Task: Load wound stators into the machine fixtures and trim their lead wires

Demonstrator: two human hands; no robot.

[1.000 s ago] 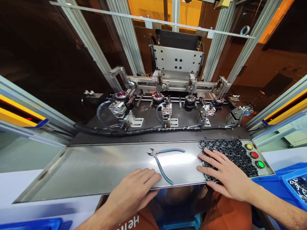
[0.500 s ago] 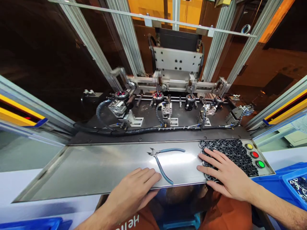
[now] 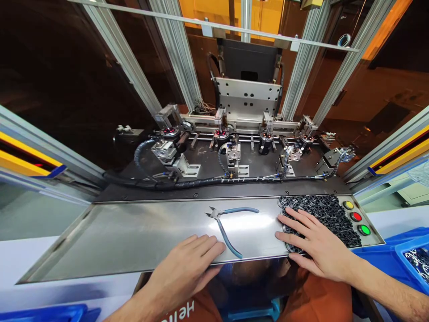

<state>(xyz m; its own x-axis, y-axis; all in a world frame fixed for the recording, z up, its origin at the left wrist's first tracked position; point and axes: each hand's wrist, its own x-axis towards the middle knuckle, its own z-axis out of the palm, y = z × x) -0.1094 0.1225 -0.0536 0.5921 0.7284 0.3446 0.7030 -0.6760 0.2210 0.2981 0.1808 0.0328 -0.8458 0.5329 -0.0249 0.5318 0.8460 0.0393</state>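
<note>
Where the long, shiny metal tray (image 3: 134, 237) ends in front, the left hand (image 3: 187, 261) rests bent, fingers together, its grip impossible to tell. The right hand (image 3: 315, 241) lies spread over black, spoked round parts (image 3: 330, 217) packed at the tray's right end. Both keep still, while the drilled metal plate (image 3: 231, 99) beyond sits lower than half a second ago. Blue-handled diagonal cutters (image 3: 216, 215) lie open between the hands.

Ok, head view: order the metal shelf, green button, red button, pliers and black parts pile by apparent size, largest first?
1. Metal shelf
2. Black parts pile, partly hidden
3. Pliers
4. Green button, red button: too alike to rank
</note>
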